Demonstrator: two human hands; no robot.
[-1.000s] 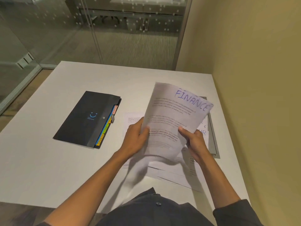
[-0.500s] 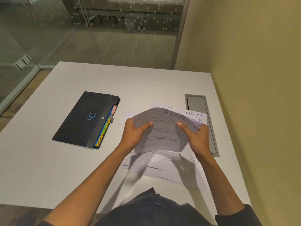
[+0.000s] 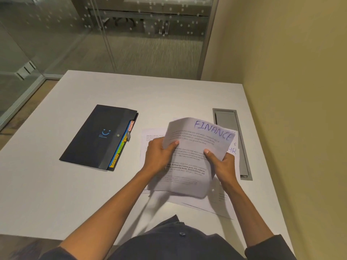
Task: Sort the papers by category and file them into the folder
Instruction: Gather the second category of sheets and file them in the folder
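Compared with half a second before, the FINANCE sheet (image 3: 195, 147) has risen a little and unrolled, so its lower part now hangs longer over the papers on the table (image 3: 206, 203); a second ago it stood even higher and more upright. Both hands hold it up above the white table (image 3: 56, 184). The left hand (image 3: 159, 158) grasps its left edge, thumb on the printed face and the other fingers curled behind. The right hand (image 3: 221, 162) pinches the right side in the same way, thumb in front, fingers under the sheet. The top of the sheet bends toward the person, and its bottom edge is blurred.

Under it lie more printed sheets, spread loosely (one shows the letters HR (image 3: 231, 150) beside the right hand). The black folder (image 3: 97, 136) lies closed on the table, well apart to the left of the hands, with coloured tabs (image 3: 122, 145) sticking out along its right side; I can read SPORTS and ADMIN. A grey cable tray (image 3: 242, 145) is set in the table near the wall, just beside the papers.
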